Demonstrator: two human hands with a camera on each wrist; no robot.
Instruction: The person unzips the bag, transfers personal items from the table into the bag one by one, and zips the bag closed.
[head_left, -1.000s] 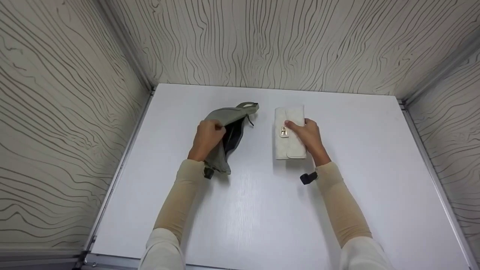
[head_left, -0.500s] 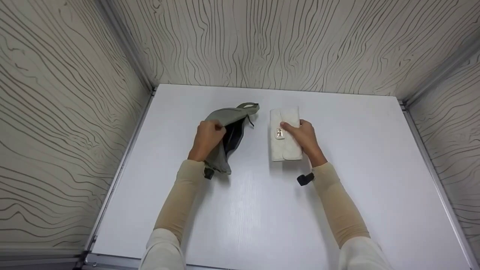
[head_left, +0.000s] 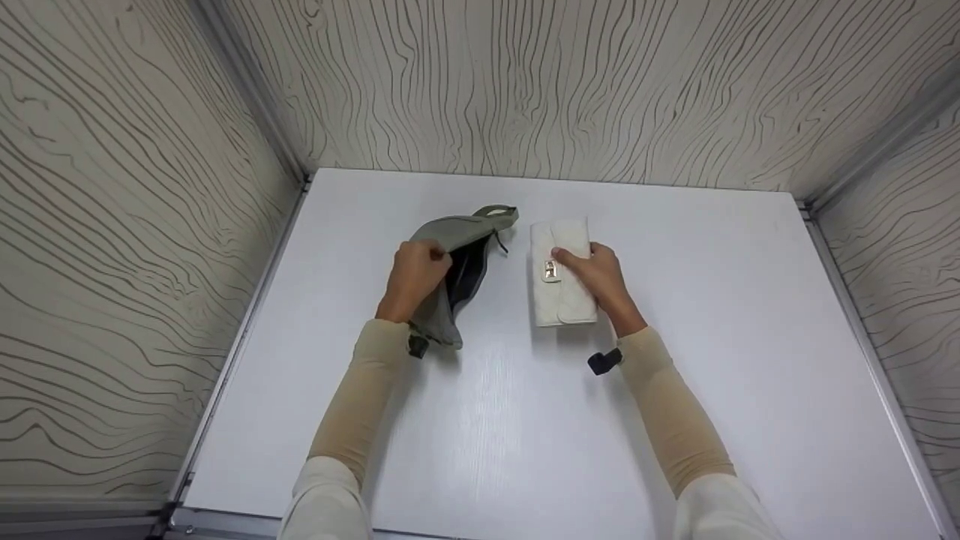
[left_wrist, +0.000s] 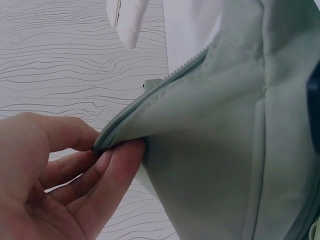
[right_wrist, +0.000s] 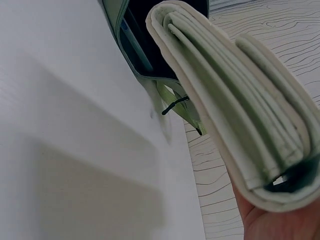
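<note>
My left hand (head_left: 417, 276) pinches the zippered edge of a grey-green bag (head_left: 439, 319), and the bag's mouth gapes to the right with a dark lining. In the left wrist view, thumb and fingers grip the fabric (left_wrist: 210, 135) right at the zipper teeth. To the right of the bag, my right hand (head_left: 604, 281) holds a white quilted wallet (head_left: 574, 300) with a metal clasp, thumb across its front. The right wrist view shows the wallet's folded layers (right_wrist: 225, 95) end-on, above the table, with the bag's opening (right_wrist: 145, 30) just beyond. A blue strip shows inside the bag.
Both hands work over a white table (head_left: 480, 435). Wood-grain patterned walls (head_left: 480, 90) close off the back and both sides. The bag's strap loop (head_left: 496, 211) and a dark zipper pull cord (head_left: 501, 241) stick out at its far end.
My right hand has carried the wallet left and slightly nearer to me, closer to the bag. The left hand and the bag have stayed in place.
</note>
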